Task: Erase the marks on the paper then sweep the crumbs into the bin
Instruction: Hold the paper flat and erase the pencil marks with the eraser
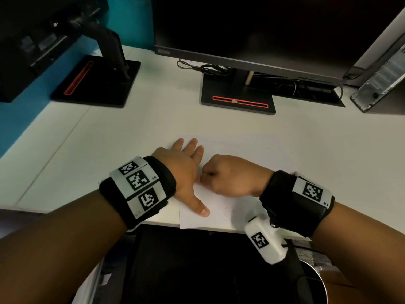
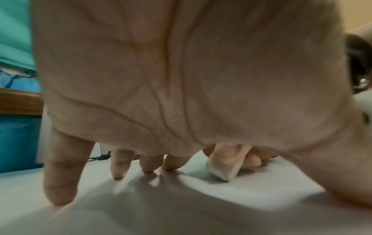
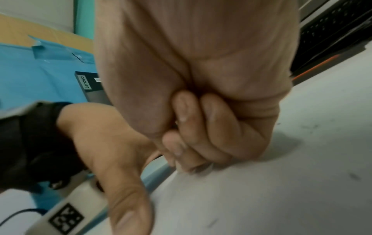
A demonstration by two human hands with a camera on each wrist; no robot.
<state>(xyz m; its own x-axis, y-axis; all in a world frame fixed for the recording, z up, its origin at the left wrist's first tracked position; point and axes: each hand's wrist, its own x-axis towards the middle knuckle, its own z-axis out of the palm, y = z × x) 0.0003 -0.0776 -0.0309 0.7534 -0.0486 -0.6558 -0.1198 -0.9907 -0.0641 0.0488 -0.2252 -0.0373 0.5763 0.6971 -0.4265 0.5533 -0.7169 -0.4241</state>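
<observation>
A white sheet of paper (image 1: pixel 221 207) lies at the desk's front edge, one corner hanging over it. My left hand (image 1: pixel 188 163) lies flat on the paper's left side, fingers spread and thumb stretched toward me, pressing it down. My right hand (image 1: pixel 228 174) is curled into a fist just right of it and pinches a greyish-white eraser (image 2: pixel 223 165), whose lower end touches the paper. Small dark crumbs (image 3: pixel 354 175) are scattered on the paper (image 3: pixel 261 198) right of the fist. In the head view the eraser is hidden inside the fist.
Two monitor stands (image 1: pixel 237 95) (image 1: pixel 96 82) with red slots sit at the back of the white desk (image 1: pixel 153 123), cables behind the middle one. A computer case (image 1: pixel 381 84) stands at the far right. A round bin rim (image 1: pixel 315 279) shows below the desk edge at lower right.
</observation>
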